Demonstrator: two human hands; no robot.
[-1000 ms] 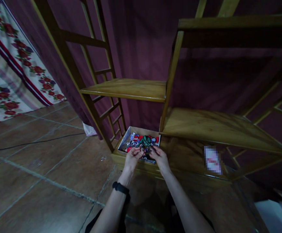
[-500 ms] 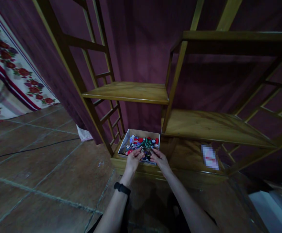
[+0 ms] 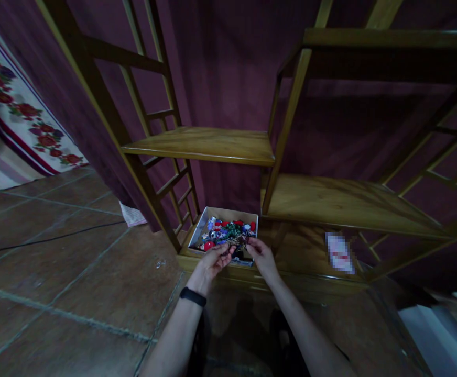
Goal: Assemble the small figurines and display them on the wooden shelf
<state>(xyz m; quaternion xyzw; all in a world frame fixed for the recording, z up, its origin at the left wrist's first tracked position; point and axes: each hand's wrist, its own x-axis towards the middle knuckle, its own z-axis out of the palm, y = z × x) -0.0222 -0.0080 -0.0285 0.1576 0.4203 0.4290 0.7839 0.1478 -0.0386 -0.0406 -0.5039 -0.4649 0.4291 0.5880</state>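
Both hands are over the front edge of a shallow cardboard box (image 3: 197, 234) on the low shelf. The box holds several small colourful pieces in red, blue, white, green and black, too small to name. My left hand (image 3: 215, 261), palm partly turned up and a dark band on its wrist, has its fingers curled at a bunched gold-and-dark patterned piece (image 3: 237, 241). My right hand (image 3: 261, 256) pinches the same piece from the right side. The exact kind of this piece is too small to make out.
A wooden shelf unit (image 3: 213, 145) with lattice sides rises around the box. A blurred-out packet (image 3: 339, 253) lies on the bottom board at right. Dark red curtain (image 3: 228, 78) hangs behind. A black cable (image 3: 51, 239) crosses the tiled floor.
My left hand has turned palm-up more and moved slightly down. The gold-and-dark piece now shows more clearly between both hands. The view has shifted a little.
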